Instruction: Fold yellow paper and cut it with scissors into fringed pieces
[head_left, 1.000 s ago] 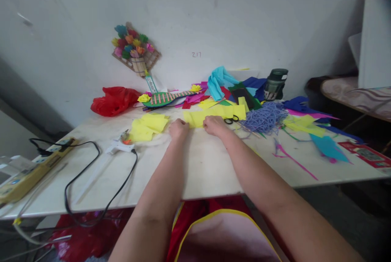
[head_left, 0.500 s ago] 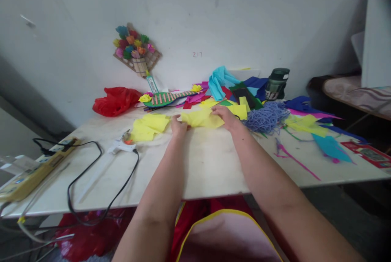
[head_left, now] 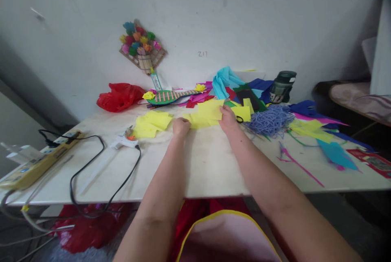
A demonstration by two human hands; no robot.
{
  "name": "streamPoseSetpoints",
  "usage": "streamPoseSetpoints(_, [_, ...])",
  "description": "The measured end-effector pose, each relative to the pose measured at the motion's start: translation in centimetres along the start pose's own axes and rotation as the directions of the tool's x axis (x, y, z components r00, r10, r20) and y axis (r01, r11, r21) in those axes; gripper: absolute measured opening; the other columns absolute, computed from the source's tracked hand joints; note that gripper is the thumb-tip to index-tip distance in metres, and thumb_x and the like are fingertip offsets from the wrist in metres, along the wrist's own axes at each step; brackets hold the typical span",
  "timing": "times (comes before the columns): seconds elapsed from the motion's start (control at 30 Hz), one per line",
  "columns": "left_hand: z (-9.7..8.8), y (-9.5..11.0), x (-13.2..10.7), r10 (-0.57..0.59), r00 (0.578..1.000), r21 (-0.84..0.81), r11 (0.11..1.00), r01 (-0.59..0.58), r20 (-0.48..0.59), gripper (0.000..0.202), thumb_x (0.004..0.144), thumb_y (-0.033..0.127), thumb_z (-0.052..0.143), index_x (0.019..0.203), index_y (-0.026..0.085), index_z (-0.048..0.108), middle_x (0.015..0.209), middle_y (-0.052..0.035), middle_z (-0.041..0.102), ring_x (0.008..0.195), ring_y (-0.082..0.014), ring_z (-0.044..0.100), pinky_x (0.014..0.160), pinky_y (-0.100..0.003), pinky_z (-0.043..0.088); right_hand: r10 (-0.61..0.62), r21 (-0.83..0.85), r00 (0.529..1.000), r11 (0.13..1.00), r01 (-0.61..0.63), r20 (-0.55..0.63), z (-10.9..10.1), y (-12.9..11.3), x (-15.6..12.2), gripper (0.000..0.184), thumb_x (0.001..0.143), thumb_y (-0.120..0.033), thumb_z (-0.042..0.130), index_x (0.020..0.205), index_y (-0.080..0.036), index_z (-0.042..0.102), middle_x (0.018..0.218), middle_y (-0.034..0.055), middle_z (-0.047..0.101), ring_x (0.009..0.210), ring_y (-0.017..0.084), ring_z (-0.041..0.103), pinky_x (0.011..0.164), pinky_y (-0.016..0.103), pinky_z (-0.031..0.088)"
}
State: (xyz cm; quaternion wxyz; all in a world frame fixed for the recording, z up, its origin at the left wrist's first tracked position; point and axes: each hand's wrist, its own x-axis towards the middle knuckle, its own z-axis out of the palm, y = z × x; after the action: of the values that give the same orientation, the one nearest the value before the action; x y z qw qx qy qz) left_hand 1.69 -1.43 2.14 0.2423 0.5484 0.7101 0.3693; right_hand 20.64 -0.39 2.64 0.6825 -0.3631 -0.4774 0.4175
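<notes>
Between my hands a strip of yellow crepe paper (head_left: 203,117) stretches over the white table (head_left: 210,164). My left hand (head_left: 181,126) is closed on its left end, low on the tabletop. My right hand (head_left: 227,118) pinches the right side, where a flat yellow piece stands raised toward the back. Left of my left hand lies a loose pile of yellow paper pieces (head_left: 151,124). Just beyond my right hand are another yellow paper piece (head_left: 244,113) and a black loop (head_left: 240,119), perhaps a scissors handle.
At left lie a white glue gun (head_left: 124,143) with a black cord and a power strip (head_left: 45,160). A red plastic bag (head_left: 120,97), coloured papers (head_left: 226,80) and a dark green bottle (head_left: 282,86) line the back. Purple shredded strands (head_left: 270,120) lie at right.
My right hand has lifted the right part of the yellow paper, which now shows as a flat upright piece. My left hand's fingers have curled in closer. The view has shifted slightly.
</notes>
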Motion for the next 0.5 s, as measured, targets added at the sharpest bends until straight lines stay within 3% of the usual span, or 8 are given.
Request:
streamPoseSetpoints(0.2, [0.2, 0.5, -0.2, -0.051, 0.983, -0.174, 0.981, 0.083, 0.178, 0.049, 0.054, 0.006, 0.052, 0.100, 0.020, 0.060, 0.076, -0.0064, 0.064, 0.053, -0.0168, 0.060, 0.053, -0.027, 0.047, 0.113, -0.114, 0.992, 0.986, -0.119, -0.064, -0.1, 1.3, 0.2, 0.023, 0.072, -0.035, 0.041, 0.091, -0.023, 0.039, 0.076, -0.0012, 0.059, 0.065, 0.014, 0.057, 0.061, 0.031, 0.048])
streamPoseSetpoints(0.3, [0.0, 0.7, -0.5, -0.070, 0.966, -0.225, 0.966, 0.128, 0.249, 0.053, 0.055, 0.006, 0.052, 0.105, 0.021, 0.058, 0.078, -0.0065, 0.064, 0.053, -0.0167, 0.059, 0.052, -0.028, 0.047, 0.121, -0.238, 0.976, 0.957, -0.163, -0.179, 0.0, 1.6, 0.3, 0.024, 0.074, -0.030, 0.038, 0.097, -0.021, 0.039, 0.078, 0.0007, 0.059, 0.063, 0.014, 0.057, 0.058, 0.029, 0.048])
streamPoseSetpoints(0.4, [-0.4, 0.7, -0.4, -0.054, 0.980, -0.151, 0.985, 0.084, 0.193, 0.037, 0.059, 0.015, 0.056, 0.094, 0.020, 0.064, 0.080, -0.0065, 0.065, 0.064, -0.0190, 0.061, 0.057, -0.028, 0.047, 0.073, -0.396, 0.959, 0.900, -0.181, -0.273, 0.1, 2.7, 0.7, 0.028, 0.074, -0.025, 0.032, 0.099, -0.016, 0.040, 0.080, 0.0058, 0.058, 0.065, 0.015, 0.057, 0.058, 0.027, 0.048])
streamPoseSetpoints(0.5, [-0.7, 0.3, -0.1, 0.038, 0.997, 0.031, 0.999, -0.040, 0.066, 0.024, 0.060, 0.020, 0.057, 0.082, 0.020, 0.067, 0.082, -0.0061, 0.066, 0.078, -0.0214, 0.060, 0.069, -0.029, 0.046, -0.007, -0.510, 0.987, 0.857, -0.077, -0.161, -0.1, 3.7, 1.0, 0.035, 0.078, -0.025, 0.020, 0.105, -0.012, 0.038, 0.083, 0.0100, 0.057, 0.069, 0.018, 0.058, 0.060, 0.030, 0.048])
